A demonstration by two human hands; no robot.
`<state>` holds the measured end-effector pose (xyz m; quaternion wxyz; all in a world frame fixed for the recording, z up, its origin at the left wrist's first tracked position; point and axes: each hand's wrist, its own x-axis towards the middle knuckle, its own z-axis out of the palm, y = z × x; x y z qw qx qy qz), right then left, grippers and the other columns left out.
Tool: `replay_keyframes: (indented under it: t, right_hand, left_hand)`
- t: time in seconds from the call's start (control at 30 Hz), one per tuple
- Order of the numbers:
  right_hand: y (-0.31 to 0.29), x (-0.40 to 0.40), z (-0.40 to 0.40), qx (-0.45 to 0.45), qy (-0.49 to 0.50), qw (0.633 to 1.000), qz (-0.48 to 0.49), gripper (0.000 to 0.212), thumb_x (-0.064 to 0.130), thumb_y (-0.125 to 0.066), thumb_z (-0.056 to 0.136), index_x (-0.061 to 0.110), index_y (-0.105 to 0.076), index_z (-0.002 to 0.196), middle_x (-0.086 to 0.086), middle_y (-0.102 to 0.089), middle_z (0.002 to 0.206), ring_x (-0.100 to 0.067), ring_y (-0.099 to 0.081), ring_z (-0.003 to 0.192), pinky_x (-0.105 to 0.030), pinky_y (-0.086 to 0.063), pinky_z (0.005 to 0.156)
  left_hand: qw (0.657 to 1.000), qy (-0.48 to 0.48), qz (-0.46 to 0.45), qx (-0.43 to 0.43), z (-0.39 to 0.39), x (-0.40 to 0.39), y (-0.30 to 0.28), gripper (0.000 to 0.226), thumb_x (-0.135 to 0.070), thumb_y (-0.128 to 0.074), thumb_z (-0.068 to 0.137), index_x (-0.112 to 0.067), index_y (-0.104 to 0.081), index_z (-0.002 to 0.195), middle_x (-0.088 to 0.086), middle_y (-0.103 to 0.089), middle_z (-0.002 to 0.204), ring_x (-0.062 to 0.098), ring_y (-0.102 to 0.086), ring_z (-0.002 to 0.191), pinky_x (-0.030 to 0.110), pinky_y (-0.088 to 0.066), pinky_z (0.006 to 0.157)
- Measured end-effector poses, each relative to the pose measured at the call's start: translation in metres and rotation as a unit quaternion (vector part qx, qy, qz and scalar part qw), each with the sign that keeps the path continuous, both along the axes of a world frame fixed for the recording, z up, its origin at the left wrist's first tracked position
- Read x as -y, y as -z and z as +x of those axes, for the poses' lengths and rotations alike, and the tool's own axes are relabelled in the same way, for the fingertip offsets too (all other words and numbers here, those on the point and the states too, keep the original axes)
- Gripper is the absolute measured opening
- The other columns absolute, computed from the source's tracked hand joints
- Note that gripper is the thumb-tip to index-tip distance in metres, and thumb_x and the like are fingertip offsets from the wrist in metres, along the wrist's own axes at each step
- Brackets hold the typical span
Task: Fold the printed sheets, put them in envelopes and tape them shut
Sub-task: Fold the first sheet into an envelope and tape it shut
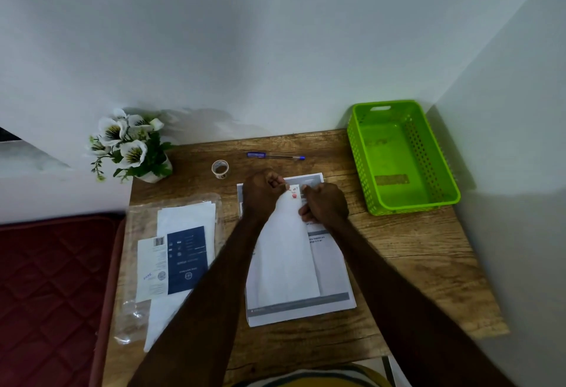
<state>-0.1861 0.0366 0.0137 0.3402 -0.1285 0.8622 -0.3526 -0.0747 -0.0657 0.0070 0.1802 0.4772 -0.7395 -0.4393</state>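
A white envelope lies lengthwise on a stack of printed sheets in the middle of the wooden desk. My left hand and my right hand are both at the envelope's far end, fingers curled and pinching its flap area, where small red marks show. A roll of tape stands just beyond my left hand. A plastic pack of white envelopes with a blue label lies to the left.
A blue pen lies near the desk's back edge. A green perforated basket sits at the back right corner. A pot of white artificial flowers stands at the back left. A dark red cushion lies left of the desk.
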Motion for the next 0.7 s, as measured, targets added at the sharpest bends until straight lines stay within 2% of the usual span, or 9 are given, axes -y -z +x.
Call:
replay_keyframes:
  t: [0.1, 0.2, 0.43, 0.57, 0.7]
  right_hand:
    - [-0.002, -0.002, 0.0, 0.007, -0.023, 1.0, 0.001, 0.041, 0.053, -0.077, 0.085, 0.014, -0.071, 0.074, 0.002, -0.071, 0.054, -0.016, -0.071, 0.046, -0.031, -0.06, 0.051]
    - [-0.002, -0.001, 0.0, 0.007, -0.032, 0.999, 0.019, 0.037, 0.045, -0.084, 0.08, 0.014, -0.067, 0.071, 0.003, -0.071, 0.054, -0.015, -0.07, 0.045, -0.031, -0.061, 0.052]
    - [-0.002, -0.004, 0.001, 0.017, -0.022, 1.0, 0.004, 0.02, 0.028, -0.078, 0.089, 0.014, -0.064, 0.084, 0.0, -0.074, 0.06, -0.02, -0.073, 0.051, -0.04, -0.064, 0.06]
    - [0.0, -0.003, 0.005, -0.01, -0.021, 1.0, 0.007, 0.018, 0.029, -0.075, 0.092, 0.016, -0.064, 0.085, -0.001, -0.074, 0.061, -0.02, -0.073, 0.052, -0.041, -0.066, 0.063]
    - [0.003, -0.003, 0.007, -0.021, -0.015, 1.0, 0.008, 0.016, 0.029, -0.073, 0.093, 0.019, -0.063, 0.085, 0.0, -0.074, 0.061, -0.017, -0.072, 0.049, -0.042, -0.066, 0.064]
  left_hand:
    - [1.0, -0.001, -0.002, -0.005, 0.001, -0.001, 0.0, 0.01, -0.012, -0.083, 0.081, -0.009, -0.075, 0.087, 0.004, -0.074, 0.085, 0.019, -0.069, 0.081, 0.041, -0.06, 0.079]
    - [1.0, 0.003, -0.007, -0.004, 0.0, 0.0, 0.0, 0.012, -0.013, -0.083, 0.081, -0.008, -0.075, 0.088, 0.004, -0.073, 0.085, 0.019, -0.068, 0.08, 0.041, -0.059, 0.078]
    - [1.0, 0.011, 0.001, 0.009, 0.003, -0.001, -0.003, 0.01, -0.015, -0.08, 0.084, -0.011, -0.074, 0.091, 0.002, -0.073, 0.089, 0.017, -0.067, 0.085, 0.043, -0.059, 0.081]
    - [0.996, 0.011, -0.074, 0.058, 0.021, -0.003, -0.002, 0.011, -0.023, -0.074, 0.091, -0.015, -0.071, 0.097, 0.004, -0.069, 0.102, 0.019, -0.062, 0.098, 0.043, -0.054, 0.09]
    - [0.984, -0.056, -0.115, 0.125, 0.038, -0.002, -0.01, 0.02, -0.033, -0.074, 0.091, -0.017, -0.072, 0.104, 0.003, -0.071, 0.114, 0.022, -0.063, 0.107, 0.042, -0.052, 0.097]
